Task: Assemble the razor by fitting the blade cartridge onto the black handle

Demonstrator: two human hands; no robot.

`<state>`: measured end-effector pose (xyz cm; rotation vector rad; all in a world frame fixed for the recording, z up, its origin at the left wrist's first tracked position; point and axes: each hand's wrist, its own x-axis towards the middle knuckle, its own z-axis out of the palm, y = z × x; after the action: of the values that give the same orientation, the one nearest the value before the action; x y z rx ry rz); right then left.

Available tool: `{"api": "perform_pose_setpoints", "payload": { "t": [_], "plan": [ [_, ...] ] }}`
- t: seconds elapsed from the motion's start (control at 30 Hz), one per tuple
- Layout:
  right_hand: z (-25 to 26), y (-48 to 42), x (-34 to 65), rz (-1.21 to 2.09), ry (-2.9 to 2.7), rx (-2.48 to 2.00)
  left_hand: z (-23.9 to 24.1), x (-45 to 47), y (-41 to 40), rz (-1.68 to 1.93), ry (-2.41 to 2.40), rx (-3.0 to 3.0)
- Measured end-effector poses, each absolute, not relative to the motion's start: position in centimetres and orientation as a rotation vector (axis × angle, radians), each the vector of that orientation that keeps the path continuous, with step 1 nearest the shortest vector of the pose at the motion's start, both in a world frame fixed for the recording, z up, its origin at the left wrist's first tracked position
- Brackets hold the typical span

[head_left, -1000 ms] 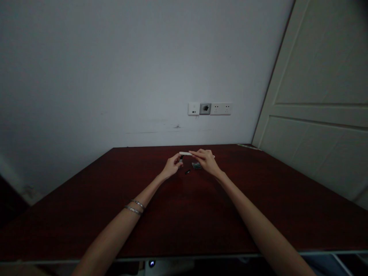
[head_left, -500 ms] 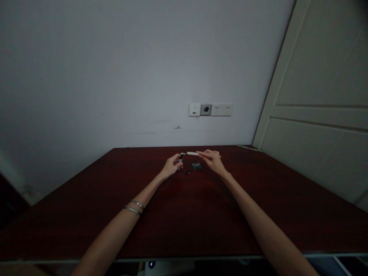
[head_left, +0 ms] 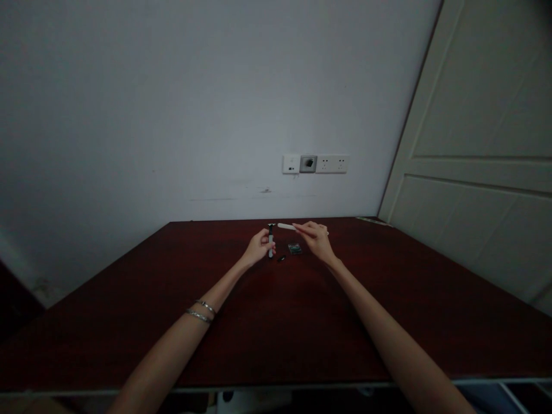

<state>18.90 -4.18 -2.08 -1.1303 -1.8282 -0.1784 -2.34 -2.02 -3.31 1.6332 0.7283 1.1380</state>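
My left hand [head_left: 259, 247] is closed around the grey and black handle of a razor [head_left: 271, 238], which stands upright with its head at the top. In my right hand [head_left: 316, 237], a slim white stick-like tool [head_left: 286, 226] is pinched, perhaps a brush; its kind is too small to tell. Its rounded tip points left, close to the razor's head, with a small gap showing. On the table between the hands lie a small clear case [head_left: 294, 248] with dark contents and a small black piece [head_left: 282, 258].
The dark red table [head_left: 276, 333] reaches back to a pale wall [head_left: 215, 115]. Sockets and switches [head_left: 316, 164] are set in the wall above the table's far edge. A pale panelled door [head_left: 483, 172] stands on the right.
The razor has turned more upright in my left hand, and its head is higher. My right hand has shifted slightly left and up with the white tool. The case and black piece stay put.
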Motion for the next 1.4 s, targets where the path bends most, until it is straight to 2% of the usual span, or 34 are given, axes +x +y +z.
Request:
{"api": "perform_pose_setpoints", "payload": {
  "t": [0.33, 1.1, 1.3, 1.4],
  "plan": [
    [-2.4, -3.7, 19.3, -0.217, -1.757, -1.097, -2.4, -1.2, -3.8, 1.064, 0.774, 1.566],
    [-3.0, -3.3, 18.6, -0.028, -1.751, -0.932, -3.2, -1.2, -2.9, 1.102, 0.728, 1.619],
    [-2.7, -3.6, 18.5, 0.152, -1.661, -0.892, -2.9, -1.2, -3.1, 1.091, 0.693, 1.645],
    [-2.2, -3.9, 17.8, 0.370, -1.456, -0.933, -3.0, -1.5, -2.7, 1.131, 0.693, 1.641]
  ]
}}
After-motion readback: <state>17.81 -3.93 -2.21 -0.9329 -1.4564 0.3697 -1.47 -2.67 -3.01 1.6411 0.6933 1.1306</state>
